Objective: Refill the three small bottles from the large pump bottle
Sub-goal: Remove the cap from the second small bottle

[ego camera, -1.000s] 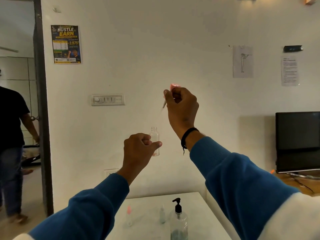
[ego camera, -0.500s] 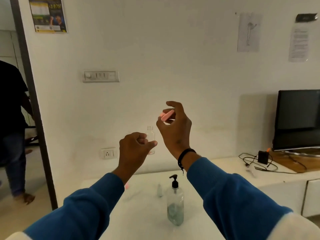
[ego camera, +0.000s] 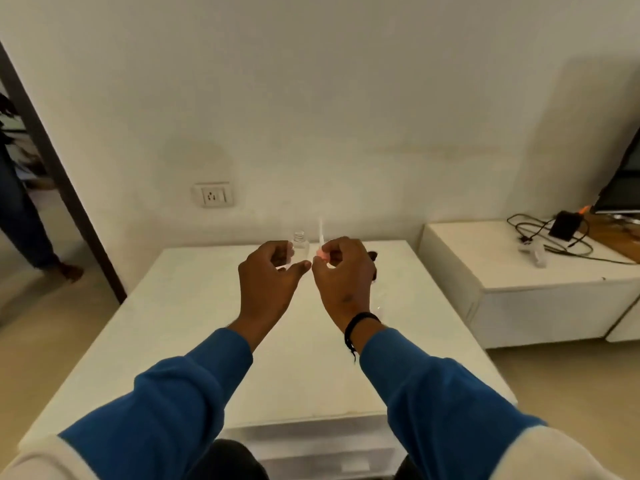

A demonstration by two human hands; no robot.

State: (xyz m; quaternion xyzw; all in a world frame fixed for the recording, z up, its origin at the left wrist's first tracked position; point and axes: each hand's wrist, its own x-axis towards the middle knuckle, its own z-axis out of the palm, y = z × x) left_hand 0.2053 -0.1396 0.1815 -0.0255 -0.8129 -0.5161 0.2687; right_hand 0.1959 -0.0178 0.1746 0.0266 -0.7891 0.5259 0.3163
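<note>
While held up over the white worktop, gripped in the left hand: a small clear bottle, upright, its open neck showing above the curled fingers and the thumb reaching out to the right below it; left grip clenched round that bottle, most of its body hidden behind the knuckles; contents not to be told through the blur. Just beside it, nearly touching at the thumb, the right hand, fingers bent inward; right grip pinching a pink cap with a thin pale tube pointing up from it, blurred, just right of the bottle's neck and apart from it. Round the right wrist, a black cord band; on both forearms, blue sleeves with white cuffs toward the bottom edge. Behind the right hand, only a dark tip peeping out at its right side; too little of it seen to name it; large pump bottle and the other small bottles otherwise hidden from this view. On the wall beyond the worktop, a white socket. To the right, on a low white cabinet, tangled black cables and the corner of a dark screen. At far left, past a dark door frame, the leg and bare foot of another person on the floor.
</note>
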